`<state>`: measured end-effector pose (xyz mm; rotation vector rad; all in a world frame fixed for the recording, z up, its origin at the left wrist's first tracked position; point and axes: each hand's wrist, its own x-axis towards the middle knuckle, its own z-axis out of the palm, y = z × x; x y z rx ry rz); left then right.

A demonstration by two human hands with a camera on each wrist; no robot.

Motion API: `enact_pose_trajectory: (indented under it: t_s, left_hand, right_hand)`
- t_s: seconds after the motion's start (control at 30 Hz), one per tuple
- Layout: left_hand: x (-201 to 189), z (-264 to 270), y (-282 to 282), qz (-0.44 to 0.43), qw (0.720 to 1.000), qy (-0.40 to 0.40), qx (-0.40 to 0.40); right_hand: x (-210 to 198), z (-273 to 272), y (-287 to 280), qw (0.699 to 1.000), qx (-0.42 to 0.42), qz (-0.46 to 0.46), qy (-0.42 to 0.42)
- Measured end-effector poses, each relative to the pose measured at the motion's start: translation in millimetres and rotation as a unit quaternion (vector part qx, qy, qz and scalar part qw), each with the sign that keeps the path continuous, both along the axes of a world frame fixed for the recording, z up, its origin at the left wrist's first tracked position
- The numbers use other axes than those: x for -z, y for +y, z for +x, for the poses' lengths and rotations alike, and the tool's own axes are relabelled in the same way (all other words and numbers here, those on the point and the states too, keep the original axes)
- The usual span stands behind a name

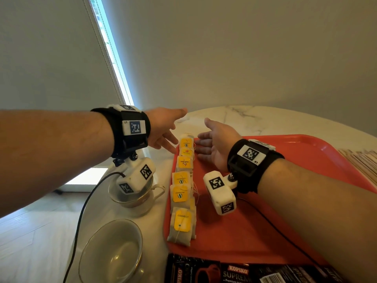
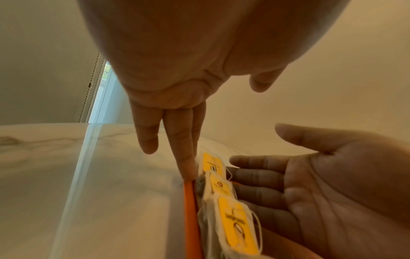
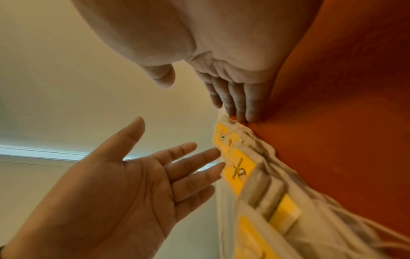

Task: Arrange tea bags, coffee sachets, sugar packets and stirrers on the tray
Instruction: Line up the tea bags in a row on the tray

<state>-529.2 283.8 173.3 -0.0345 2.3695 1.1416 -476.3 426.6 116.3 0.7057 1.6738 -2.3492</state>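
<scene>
Two bare hands reach forward over a white marble table (image 1: 265,119), palms facing each other across the far end of a row of tea bags. Largest on the table is a red tray (image 1: 275,180), lying in front of the person and toward their right. Along the tray's left edge runs the row of tea bags (image 1: 182,193), each with a yellow tag, laid end to end and partly overlapping from the near rim to the far one. The left hand (image 1: 163,129) is held flat with fingers straight, just outside the tray's left rim; the left wrist view shows a fingertip touching that rim beside the farthest bag. The right hand (image 1: 216,144) is also flat and grasps nothing, its fingertips resting on the tray just beside the farthest bags. Both wrists carry black bands with white camera blocks. Left of the tray stand two teacups (image 1: 114,248), one nearer, one farther. Black coffee sachets (image 1: 234,272) lie at the near edge, below the tray.
</scene>
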Motion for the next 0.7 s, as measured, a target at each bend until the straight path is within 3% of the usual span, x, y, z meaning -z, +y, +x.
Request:
enact_pose_trajectory:
  t_s: [0.47,0.7]
  left_hand:
    - [-38.7,28.9,-20.6,0.049,0.995,0.082,-0.005]
    - [-46.6,87.5,-39.5,-0.031,0.995,0.054,0.081]
  right_hand:
    - [-1.4,70.1,2.2,0.997,-0.047,0.056,-0.036]
    - [-1.9,120.7,-7.9,0.988,-0.097,0.095,-0.067]
